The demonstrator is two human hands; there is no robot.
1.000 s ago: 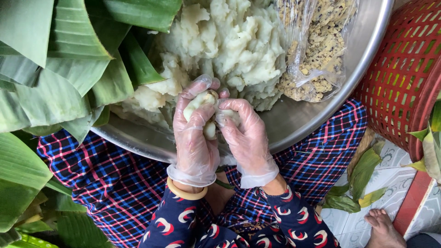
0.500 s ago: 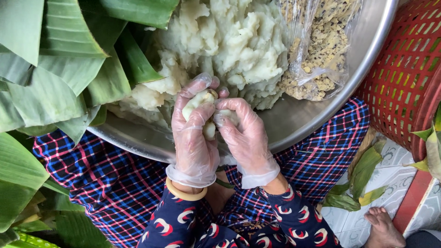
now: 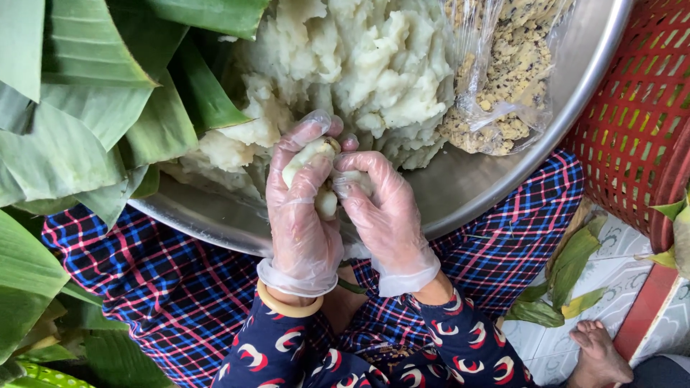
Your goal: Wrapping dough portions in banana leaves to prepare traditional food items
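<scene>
Both my hands wear clear plastic gloves and meet over the near rim of a large metal basin. My left hand is closed around a small pale lump of dough, with my thumb pressed on its top. My right hand pinches the same lump from the right side. A big heap of white mashed dough fills the basin just beyond my fingers. A clear plastic bag of yellow crumbly filling lies in the basin at the right.
Green banana leaves are stacked over the basin's left side and down the left edge. A red plastic basket stands at the right. More leaf scraps lie on the tiled floor, near a bare foot. The basin rests on my checked lap.
My hands stay in the same spot over the basin rim. The fingers have shifted slightly on the lump as they press and shape it.
</scene>
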